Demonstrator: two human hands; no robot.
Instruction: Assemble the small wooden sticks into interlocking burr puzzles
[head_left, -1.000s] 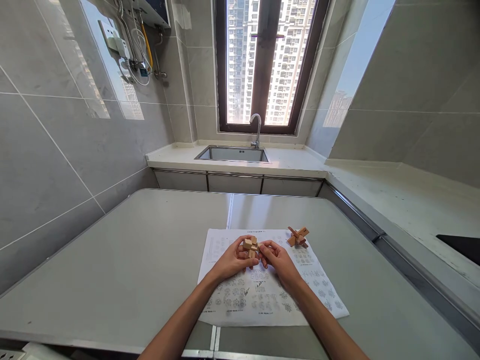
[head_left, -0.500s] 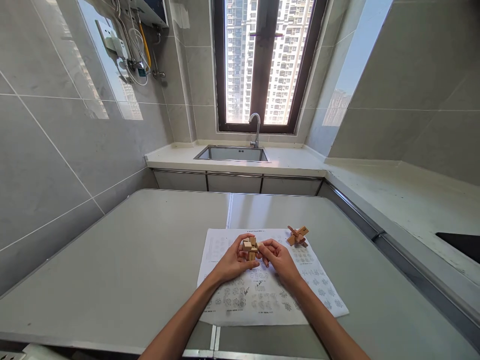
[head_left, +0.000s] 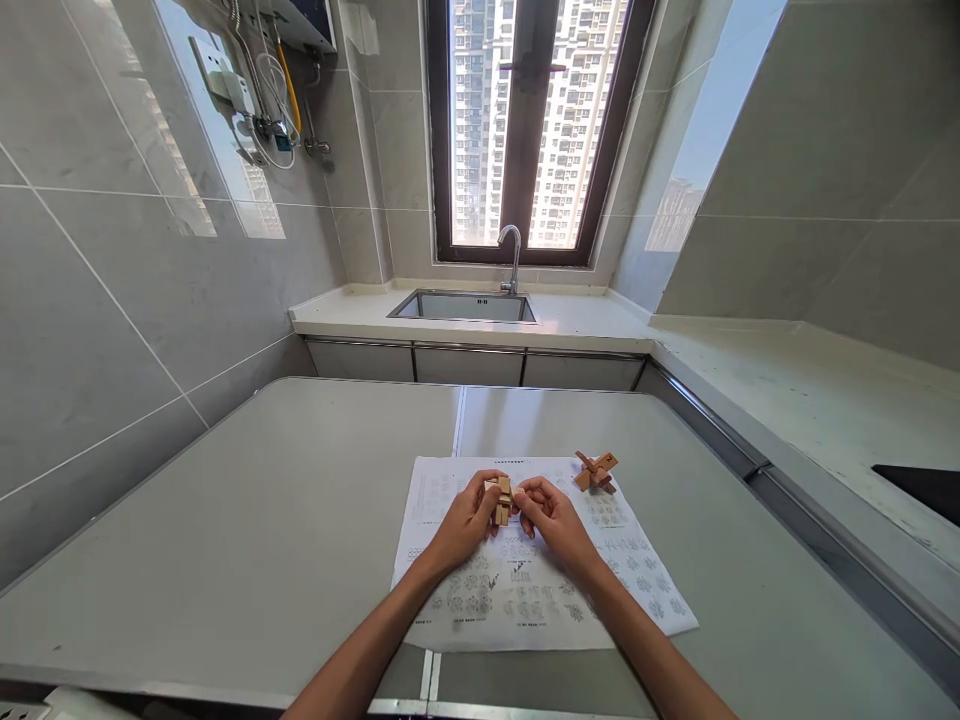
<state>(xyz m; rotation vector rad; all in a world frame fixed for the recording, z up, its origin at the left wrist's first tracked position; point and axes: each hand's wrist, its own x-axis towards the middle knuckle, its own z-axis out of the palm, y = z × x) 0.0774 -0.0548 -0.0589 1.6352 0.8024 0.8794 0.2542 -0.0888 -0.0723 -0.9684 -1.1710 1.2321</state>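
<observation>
Sink (head_left: 465, 308) with faucet (head_left: 514, 255) under window (head_left: 529, 120) — grey tiled walls, black hob (head_left: 919, 485) at right.

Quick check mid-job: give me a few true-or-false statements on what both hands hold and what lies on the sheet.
1. Both the left hand and right hand hold the small light wooden block puzzle. True.
2. The darker cross-shaped wooden puzzle lies in the steel sink. False: it rests on the white printed paper sheet.
3. The sheet lies on the grey table. True.
4. The right hand rests flat on the table. False: it grips the puzzle.
</observation>
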